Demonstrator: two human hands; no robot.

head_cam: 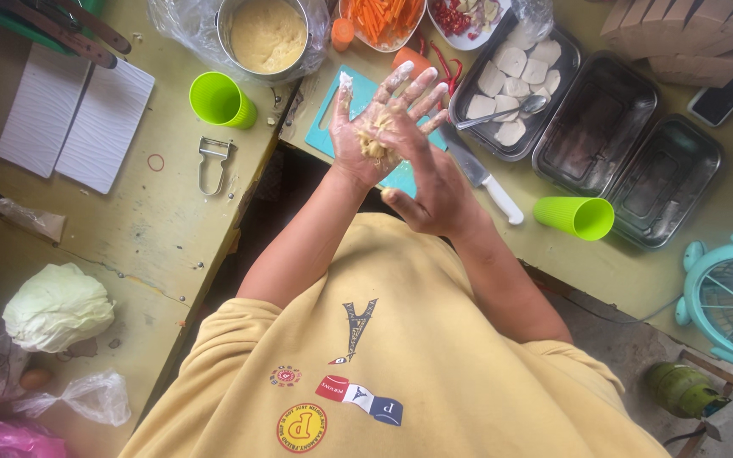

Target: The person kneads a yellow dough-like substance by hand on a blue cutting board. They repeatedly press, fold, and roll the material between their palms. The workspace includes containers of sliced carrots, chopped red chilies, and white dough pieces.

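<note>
The left hand (381,119) is raised palm-up above the teal cutting board (332,127), fingers spread apart and coated with pale batter. A lump of yellowish dough (375,140) rests in the centre of this palm. The right hand (434,191) lies against the heel of the left hand, nearer the person than the cutting board; its back faces the camera, so whether its fingers are together or apart cannot be told, and only the thumb shows, pointing left.

A knife with a white handle (489,182) lies just right of the cutting board. Beyond the knife stands a metal tray of white sliced pieces (515,80) with a spoon (511,112) in it. Two empty metal trays (629,148) sit further right of the cutting board, with a green cup lying on its side (577,216) beside them. Left of the cutting board stand an upright green cup (221,100) and a metal peeler (213,161). A metal pot of yellow batter (266,36) stands behind the cutting board, to its left.
</note>
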